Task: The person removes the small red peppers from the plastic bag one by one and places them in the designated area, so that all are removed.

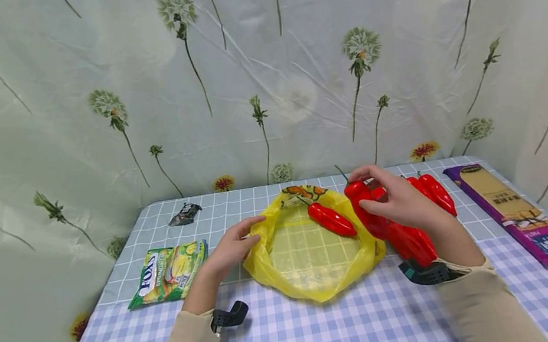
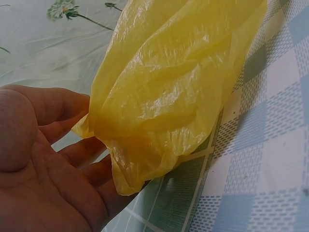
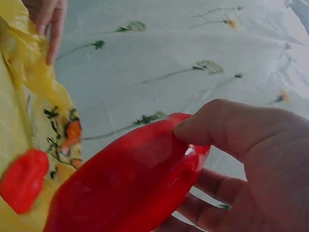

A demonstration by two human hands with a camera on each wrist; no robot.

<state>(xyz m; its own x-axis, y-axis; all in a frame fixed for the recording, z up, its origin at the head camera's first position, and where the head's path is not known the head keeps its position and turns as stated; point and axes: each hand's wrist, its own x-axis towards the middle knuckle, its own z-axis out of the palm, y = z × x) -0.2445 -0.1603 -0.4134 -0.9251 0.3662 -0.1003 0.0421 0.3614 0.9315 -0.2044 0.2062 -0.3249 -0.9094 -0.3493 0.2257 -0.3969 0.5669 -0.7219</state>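
Note:
My right hand (image 1: pixel 403 198) grips a long red pepper (image 1: pixel 365 215), thumb on one side and fingers on the other, at the right rim of a yellow plastic bag (image 1: pixel 320 293). In the right wrist view the pepper (image 3: pixel 128 176) fills the foreground. The bag lies spread with its mouth wide. Inside it, towards the back right, rests another red pepper (image 1: pixel 331 220) with a dark stem. At the bag's left edge is my left hand (image 1: pixel 231 248). The left wrist view has its fingers loosely extended against the yellow plastic (image 2: pixel 159 92), with the fingertips partly hidden behind it.
Several more red peppers (image 1: pixel 413 241) lie right of the bag, partly covered by my right arm. A green Fox's packet (image 1: pixel 167 274) and a crumpled black wrapper (image 1: pixel 185 214) lie left. A purple and tan package (image 1: pixel 519 210) lies far right. A floral curtain (image 1: pixel 259 77) hangs behind.

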